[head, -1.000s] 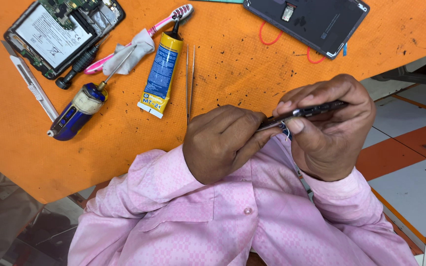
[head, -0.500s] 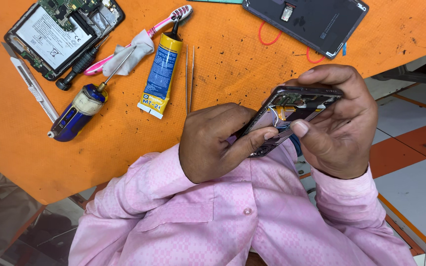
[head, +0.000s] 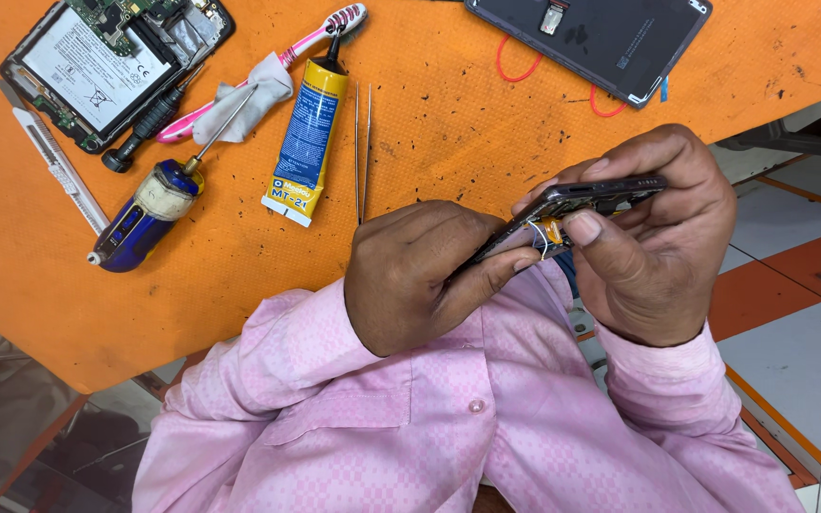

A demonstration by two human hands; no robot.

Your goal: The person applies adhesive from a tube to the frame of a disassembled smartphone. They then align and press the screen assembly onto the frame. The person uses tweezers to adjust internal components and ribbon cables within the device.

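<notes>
Both my hands hold a dark phone frame (head: 589, 201) edge-on, just off the near edge of the orange table (head: 448, 114) and above my pink shirt. My left hand (head: 420, 275) grips its lower left end, fingers curled under it. My right hand (head: 662, 237) wraps the upper right end, with the thumb pressed on a small orange flex piece (head: 551, 230) and thin white wires at the frame's underside.
On the table lie thin tweezers (head: 363, 152), a yellow and blue glue tube (head: 304, 142), a blue-handled screwdriver (head: 149, 214), a pink toothbrush (head: 311, 33) with a cloth (head: 251, 93), a utility knife (head: 49, 166), an opened phone (head: 102, 62) showing its battery, and a dark panel (head: 601, 38).
Half a second ago the frame was tilted with its inner face towards me; it is now turned back edge-on, and my right thumb has shifted onto the orange flex piece.
</notes>
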